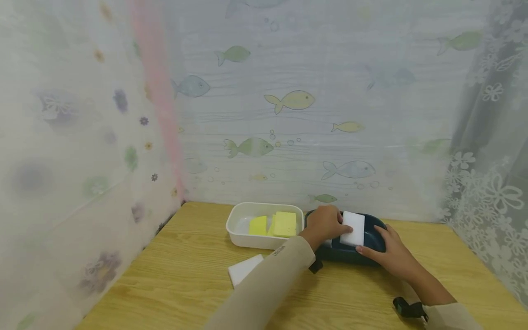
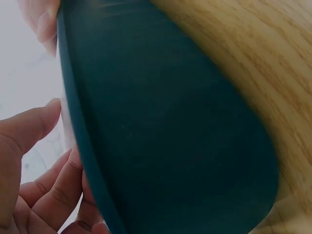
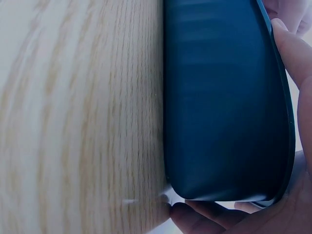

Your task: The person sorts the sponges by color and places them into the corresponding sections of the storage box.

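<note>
A dark blue plastic box (image 1: 342, 254) stands on the wooden table. My left hand (image 1: 326, 224) reaches over its left part and pinches a white sponge block (image 1: 353, 234), its thumb against the face. That block leans upright in the box; a bit of another white piece (image 1: 327, 243) shows beside it, partly hidden by the hand. Around the box's right end, my right hand (image 1: 392, 254) grips with the thumb at the near rim and fingers at the end wall. In the right wrist view, the right fingers (image 3: 204, 218) curl under the end of the box.
A white plastic box (image 1: 247, 240) adjoins the blue one on the left, with several yellow sponge pieces (image 1: 284, 223) inside. Another white sponge (image 1: 243, 270) lies on the table (image 1: 156, 279), partly covered by the left sleeve. Patterned curtains (image 1: 288, 137) enclose the back and sides.
</note>
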`<state>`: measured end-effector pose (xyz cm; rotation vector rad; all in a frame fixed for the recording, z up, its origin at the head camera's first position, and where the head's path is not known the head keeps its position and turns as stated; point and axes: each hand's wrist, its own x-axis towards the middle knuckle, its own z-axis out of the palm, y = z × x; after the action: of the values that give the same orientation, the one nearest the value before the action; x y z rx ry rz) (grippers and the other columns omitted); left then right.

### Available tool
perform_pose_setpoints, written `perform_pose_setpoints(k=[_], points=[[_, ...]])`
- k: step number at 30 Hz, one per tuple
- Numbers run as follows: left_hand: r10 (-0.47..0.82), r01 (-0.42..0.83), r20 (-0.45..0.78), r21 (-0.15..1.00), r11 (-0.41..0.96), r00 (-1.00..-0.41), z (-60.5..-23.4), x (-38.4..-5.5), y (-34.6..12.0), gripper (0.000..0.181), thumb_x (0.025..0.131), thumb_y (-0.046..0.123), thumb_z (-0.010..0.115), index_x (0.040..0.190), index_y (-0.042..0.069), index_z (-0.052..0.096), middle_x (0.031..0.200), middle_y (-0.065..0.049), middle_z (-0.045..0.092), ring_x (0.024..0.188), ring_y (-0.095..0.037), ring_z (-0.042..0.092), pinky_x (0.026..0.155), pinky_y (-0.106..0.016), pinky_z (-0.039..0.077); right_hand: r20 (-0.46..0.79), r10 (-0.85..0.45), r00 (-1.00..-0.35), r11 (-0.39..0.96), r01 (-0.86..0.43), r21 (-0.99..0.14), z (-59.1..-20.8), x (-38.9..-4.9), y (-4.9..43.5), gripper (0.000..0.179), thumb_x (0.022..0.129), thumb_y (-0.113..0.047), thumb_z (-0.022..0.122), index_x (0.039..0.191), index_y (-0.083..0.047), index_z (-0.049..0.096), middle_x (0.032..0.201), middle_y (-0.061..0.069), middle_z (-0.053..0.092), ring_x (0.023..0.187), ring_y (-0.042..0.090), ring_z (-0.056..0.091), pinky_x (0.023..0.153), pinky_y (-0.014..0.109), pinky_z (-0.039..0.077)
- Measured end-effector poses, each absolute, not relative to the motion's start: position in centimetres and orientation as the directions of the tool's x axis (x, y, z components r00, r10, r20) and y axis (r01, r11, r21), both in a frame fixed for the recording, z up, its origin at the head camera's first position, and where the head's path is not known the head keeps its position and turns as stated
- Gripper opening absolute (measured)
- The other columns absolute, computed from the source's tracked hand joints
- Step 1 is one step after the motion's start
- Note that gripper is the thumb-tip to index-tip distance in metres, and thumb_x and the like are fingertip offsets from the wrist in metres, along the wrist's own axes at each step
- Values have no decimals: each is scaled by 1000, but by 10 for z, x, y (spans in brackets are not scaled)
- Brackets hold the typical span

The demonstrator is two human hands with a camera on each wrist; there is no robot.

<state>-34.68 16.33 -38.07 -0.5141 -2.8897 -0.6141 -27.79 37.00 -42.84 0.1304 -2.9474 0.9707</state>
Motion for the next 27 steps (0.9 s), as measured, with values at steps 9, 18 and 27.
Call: perform_pose_setpoints(k=[9,18,27], points=[[324,370,188,317,873,-927,-389,-347,166,39,82,56,84,65,25,67,60,15,58,56,-5,54,52,-27,43,64,-65,-996,803,-90,-589,-428,-279,369,115,92,-65,67,162,8,12,162,45,-4,143,70,13,104,83,25],[323,356,161,260,898,-933,-394,-348,168,37,82,57,83,67,26,70,64,15,61,61,-6,56,65,-30,49,64,-56,-996,815,-83,-574,-427,-278,368,114,93,-64,67,162,8,13,162,44,-3,143,69,15,104,83,27],[312,335,136,211,918,-940,-396,-347,171,39,83,59,81,64,27,70,62,15,62,68,-7,57,91,-36,50,62,-51,-997,820,-78,-566,-428,-279,367,112,93,-63,67,162,8,14,162,44,-3,143,69,16,104,83,28]])
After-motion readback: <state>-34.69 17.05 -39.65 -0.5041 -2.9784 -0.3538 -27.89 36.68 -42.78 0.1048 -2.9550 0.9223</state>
